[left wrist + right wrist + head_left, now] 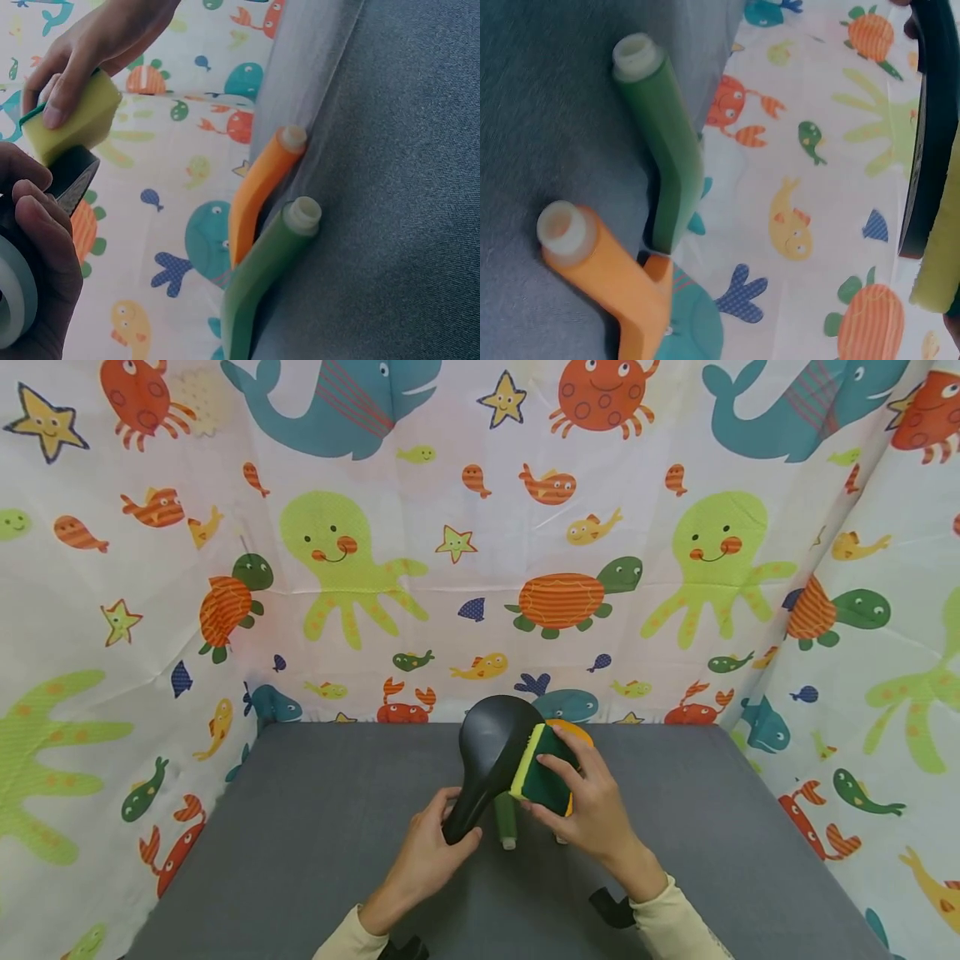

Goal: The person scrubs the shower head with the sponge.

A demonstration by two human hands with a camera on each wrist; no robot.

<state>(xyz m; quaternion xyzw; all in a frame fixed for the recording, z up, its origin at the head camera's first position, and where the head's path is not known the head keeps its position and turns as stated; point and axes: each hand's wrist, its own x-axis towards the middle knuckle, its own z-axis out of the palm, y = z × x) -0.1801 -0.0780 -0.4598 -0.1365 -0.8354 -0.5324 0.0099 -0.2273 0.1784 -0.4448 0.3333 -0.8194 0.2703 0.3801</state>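
Observation:
My left hand [423,852] grips a black shower head [495,743] by its handle, the round head tilted up and away. In the left wrist view, the handle's pale end ring [16,289] shows beside the fingers. A sponge [546,768], yellow with a dark green scouring side, is pinched in my right hand [592,814]. Its yellow face lies against or very near the shower head's right edge; contact is hard to tell. In the right wrist view, the sponge [943,240] stands alongside the black rim [932,127].
On the grey table [337,802] lie a green shower head [667,142] and an orange shower head [615,277], partly hidden in the head view behind my hands. Both have whitish threaded ends. A curtain [450,635] printed with sea animals encloses the back and sides.

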